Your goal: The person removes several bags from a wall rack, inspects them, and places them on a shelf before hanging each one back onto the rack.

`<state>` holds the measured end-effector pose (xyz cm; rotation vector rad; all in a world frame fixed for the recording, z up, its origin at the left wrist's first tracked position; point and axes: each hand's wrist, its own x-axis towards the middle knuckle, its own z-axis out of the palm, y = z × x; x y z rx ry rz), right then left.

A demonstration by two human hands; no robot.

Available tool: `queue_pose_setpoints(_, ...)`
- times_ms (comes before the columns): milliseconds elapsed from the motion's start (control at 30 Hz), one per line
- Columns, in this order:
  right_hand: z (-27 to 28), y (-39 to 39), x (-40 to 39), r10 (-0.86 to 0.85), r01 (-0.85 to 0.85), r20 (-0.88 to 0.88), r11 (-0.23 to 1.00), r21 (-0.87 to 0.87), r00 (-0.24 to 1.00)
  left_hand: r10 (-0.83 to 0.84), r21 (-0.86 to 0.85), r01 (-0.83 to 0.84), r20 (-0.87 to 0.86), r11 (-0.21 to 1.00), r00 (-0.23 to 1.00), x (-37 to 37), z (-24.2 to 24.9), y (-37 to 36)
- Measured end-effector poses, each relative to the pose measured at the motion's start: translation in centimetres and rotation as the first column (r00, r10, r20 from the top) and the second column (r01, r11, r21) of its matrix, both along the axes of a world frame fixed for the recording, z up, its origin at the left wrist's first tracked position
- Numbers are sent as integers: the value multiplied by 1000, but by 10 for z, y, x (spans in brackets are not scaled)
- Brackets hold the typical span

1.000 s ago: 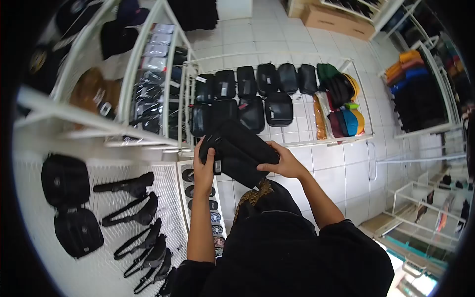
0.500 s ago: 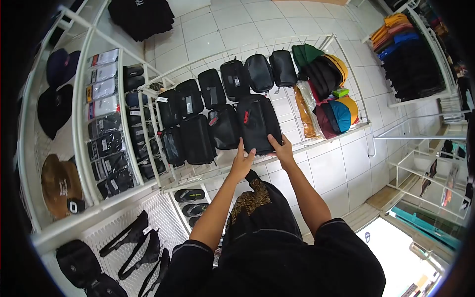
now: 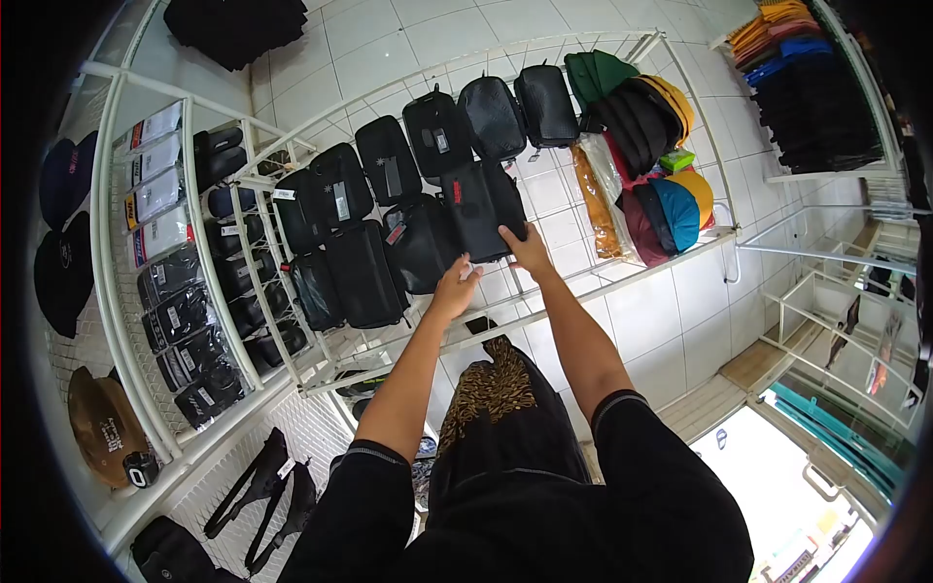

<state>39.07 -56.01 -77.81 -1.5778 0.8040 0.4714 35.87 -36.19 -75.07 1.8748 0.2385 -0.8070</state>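
A black bag with a red label [image 3: 484,212] lies on the white wire rack [image 3: 573,291], at the right end of the front row of black bags. My right hand [image 3: 528,251] is at the bag's lower right corner, fingers on its edge and thumb apart. Just below the bag's lower left corner is my left hand [image 3: 455,290], its fingers apart and nothing held in them. Left of this bag lies another black bag [image 3: 416,243] with a small red tag. Behind them runs a back row of black bags [image 3: 437,136].
Colourful caps [image 3: 685,209] and packed items fill the rack's right end. Packaged goods [image 3: 155,189] and hats [image 3: 102,428] are on shelves at the left. Folded clothes [image 3: 812,107] stand at the upper right. Slippers and straps hang low on the left.
The bag with the red label has moved away from me and lies lower on the rack, in line with its neighbours. My left hand has come off its edge. The view has shifted.
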Motion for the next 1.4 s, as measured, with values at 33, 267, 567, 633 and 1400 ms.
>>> queue_pose_setpoints(33, -11, 2, -3, 3, -3, -2, 1000, -3, 1000, -116, 39, 115, 26, 993, 993, -1, -2, 1)
queue_pose_setpoints(267, 11, 22, -14, 205, -155, 15, 781, -605, 979, -63, -90, 63, 5, 994, 998, -36, -24, -2)
queue_pose_setpoints(567, 46, 34, -49, 253, -65, 223, 786, -615, 942, 148, -157, -155, -60, 975, 987, -84, 41, 26)
queue_pose_setpoints(633, 68, 44, -62, 325, -195, 223, 866, -461, 919, 195, -158, -203, -66, 966, 979, -95, 66, 47)
queue_pose_setpoints(1400, 357, 447, -290, 477, -998, 878, 58, 16, 42, 752, -356, -916, 651, 186, -100, -450, 322, 313)
